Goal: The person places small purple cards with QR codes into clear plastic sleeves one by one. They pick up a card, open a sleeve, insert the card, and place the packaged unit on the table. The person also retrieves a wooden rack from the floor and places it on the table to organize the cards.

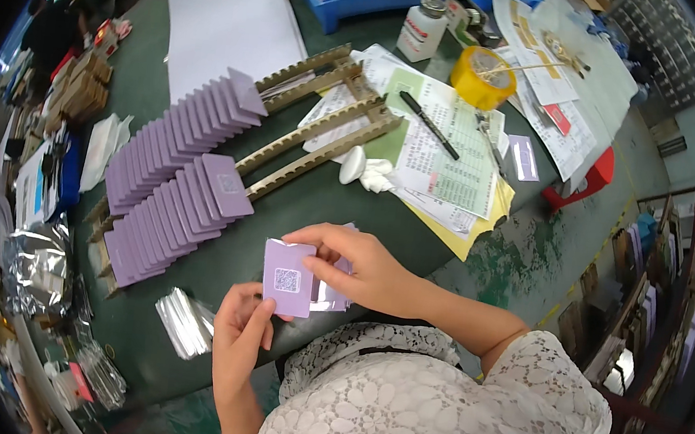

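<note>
A small flat purple card (292, 259) with a printed square code is held up over the table's near edge. My left hand (241, 331) pinches its lower part between thumb and fingers. My right hand (360, 262) is closed at the card's upper right edge, thumb and fingertips against it. Behind that hand, another purple piece with shiny clear film (330, 297) is partly hidden. To the left, a notched rack (308, 147) carries two rows of upright purple cards (182, 134). A pile of shiny clear sleeves (184, 323) lies near my left hand.
Printed sheets (446, 164) with a black pen (429, 125), yellow tape roll (483, 79) and white bottle (423, 32) occupy the far right. Crumpled white cloth (376, 175) sits beside the rack. A red stool (582, 181) stands beyond the table's right edge.
</note>
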Demonstrator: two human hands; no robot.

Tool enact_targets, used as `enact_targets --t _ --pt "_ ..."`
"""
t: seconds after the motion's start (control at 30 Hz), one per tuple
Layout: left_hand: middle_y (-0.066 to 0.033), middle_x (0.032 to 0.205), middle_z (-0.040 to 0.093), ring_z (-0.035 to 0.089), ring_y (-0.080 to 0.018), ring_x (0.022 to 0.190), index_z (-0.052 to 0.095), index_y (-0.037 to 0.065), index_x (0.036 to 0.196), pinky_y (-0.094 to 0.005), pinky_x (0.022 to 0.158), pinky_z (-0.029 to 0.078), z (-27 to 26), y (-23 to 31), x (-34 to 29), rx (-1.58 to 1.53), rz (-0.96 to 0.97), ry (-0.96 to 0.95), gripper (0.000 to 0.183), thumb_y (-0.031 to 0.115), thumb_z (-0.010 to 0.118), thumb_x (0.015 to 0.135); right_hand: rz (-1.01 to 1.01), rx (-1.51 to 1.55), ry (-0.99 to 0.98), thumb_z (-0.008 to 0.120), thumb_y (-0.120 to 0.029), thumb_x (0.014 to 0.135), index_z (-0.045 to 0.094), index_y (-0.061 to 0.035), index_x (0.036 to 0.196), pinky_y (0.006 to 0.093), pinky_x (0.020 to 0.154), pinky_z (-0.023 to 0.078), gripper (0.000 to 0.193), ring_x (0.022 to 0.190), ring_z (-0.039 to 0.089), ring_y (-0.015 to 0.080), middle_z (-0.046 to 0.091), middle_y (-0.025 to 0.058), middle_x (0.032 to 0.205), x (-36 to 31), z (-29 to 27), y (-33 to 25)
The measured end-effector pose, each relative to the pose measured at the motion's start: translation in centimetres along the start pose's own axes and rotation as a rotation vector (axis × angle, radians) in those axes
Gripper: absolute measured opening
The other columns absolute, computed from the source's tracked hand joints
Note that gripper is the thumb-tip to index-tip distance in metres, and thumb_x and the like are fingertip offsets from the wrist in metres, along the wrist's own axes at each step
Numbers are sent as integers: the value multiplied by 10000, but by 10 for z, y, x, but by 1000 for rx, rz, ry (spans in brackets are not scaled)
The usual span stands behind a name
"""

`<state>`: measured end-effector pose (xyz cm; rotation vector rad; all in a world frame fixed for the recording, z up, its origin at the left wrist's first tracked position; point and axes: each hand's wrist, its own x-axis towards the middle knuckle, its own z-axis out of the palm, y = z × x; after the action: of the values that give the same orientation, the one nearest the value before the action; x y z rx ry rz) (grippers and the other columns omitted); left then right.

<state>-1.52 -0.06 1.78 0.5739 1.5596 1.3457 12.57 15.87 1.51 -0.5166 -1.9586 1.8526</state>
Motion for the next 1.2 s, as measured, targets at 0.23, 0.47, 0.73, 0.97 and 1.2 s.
enact_targets --t 0.23,0.47,0.73,0.97,1.2 --pt "-131 882 643 445 -44 520 489 -20 1169 -168 448 329 9 7 -5 20 40 -47 300 77 548 891 39 123 478 596 -94 883 565 -26 1059 235 741 455 192 834 560 78 602 14 886 -15 -64 -3" --pt "-94 873 591 494 -89 608 426 -38 1249 -189 497 386 -5 -8 7 -454 -84 97 457 138 606 867 -38 -661 1100 557 -141 898 630 -15 1053 214 602 403 213 679 471 53 557 -7 764 -71 -259 40" --pt "-72 869 637 596 -131 748 604 11 1018 -208 585 495 -20 -24 11 -793 -236 148 194 167 589 904 -184 -1368 826 646 -127 815 594 -25 1132 314 842 424 336 985 557 197 608 96 1071 -32 -224 11" --pt "-40 734 607 541 -113 552 590 45 973 -212 478 418 -16 -24 1 -751 -182 -10 166 200 544 934 -442 -567 -142 719 -132 742 483 -90 1291 350 939 395 599 1157 462 269 507 103 1240 83 -24 -33" --pt "-45 739 592 432 -72 467 570 39 1026 -190 399 298 -29 -19 -4 -639 -45 46 174 185 525 943 -427 -663 -418 771 -183 689 412 -114 1365 384 1049 318 768 1255 392 285 432 120 1347 145 -1 -15"
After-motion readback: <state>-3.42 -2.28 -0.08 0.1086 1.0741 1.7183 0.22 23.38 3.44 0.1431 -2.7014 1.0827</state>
